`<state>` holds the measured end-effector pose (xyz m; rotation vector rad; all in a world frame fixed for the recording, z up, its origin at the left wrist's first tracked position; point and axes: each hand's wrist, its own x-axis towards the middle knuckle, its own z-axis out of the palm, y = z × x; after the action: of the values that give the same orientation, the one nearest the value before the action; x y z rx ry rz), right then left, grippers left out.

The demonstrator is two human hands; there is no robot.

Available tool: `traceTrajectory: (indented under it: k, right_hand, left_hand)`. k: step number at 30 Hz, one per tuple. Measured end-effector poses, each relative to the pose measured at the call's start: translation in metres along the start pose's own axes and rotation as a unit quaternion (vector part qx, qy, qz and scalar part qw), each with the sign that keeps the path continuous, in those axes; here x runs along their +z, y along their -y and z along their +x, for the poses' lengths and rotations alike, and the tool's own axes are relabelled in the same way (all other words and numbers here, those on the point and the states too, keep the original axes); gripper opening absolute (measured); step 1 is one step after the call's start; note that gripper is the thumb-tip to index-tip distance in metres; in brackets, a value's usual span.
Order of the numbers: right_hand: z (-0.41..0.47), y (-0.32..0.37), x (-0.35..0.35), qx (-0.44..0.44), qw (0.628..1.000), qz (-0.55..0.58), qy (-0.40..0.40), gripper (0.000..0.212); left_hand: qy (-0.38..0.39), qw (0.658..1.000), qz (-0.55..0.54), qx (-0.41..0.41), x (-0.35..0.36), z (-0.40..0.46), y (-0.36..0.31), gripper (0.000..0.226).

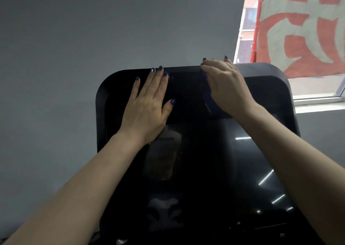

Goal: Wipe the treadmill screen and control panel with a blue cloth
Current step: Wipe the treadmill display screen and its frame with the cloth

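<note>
Blue cloth (208, 101): mostly covered by the right hand (224, 89), only a dark strip showing below the palm; grip on it cannot be told. Treadmill screen (214, 151): upper part hidden behind both hands, lower edge cut off by the frame. Red banner (302, 28): cropped at top and right, lettering incomplete
</note>
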<state>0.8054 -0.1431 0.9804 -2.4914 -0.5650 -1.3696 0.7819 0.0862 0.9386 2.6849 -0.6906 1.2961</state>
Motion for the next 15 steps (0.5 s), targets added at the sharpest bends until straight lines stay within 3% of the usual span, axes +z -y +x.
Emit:
traceTrajectory:
  k: [7,12,15]
  right_hand:
    - [-0.001,-0.019,-0.003,-0.069,0.998,0.005,0.009,0.033]
    - [-0.004,-0.029,-0.004,-0.065,0.998,-0.005,-0.025,0.026]
    - [0.002,-0.036,-0.005,-0.096,0.995,0.006,0.021,0.03]
  left_hand:
    - [0.0,0.999,0.04,-0.011,0.008,0.001,-0.003,0.066]
    - [0.007,0.999,0.043,-0.024,0.002,0.004,-0.02,0.067]
    - [0.007,0.999,0.051,0.011,0.003,0.019,-0.044,0.067]
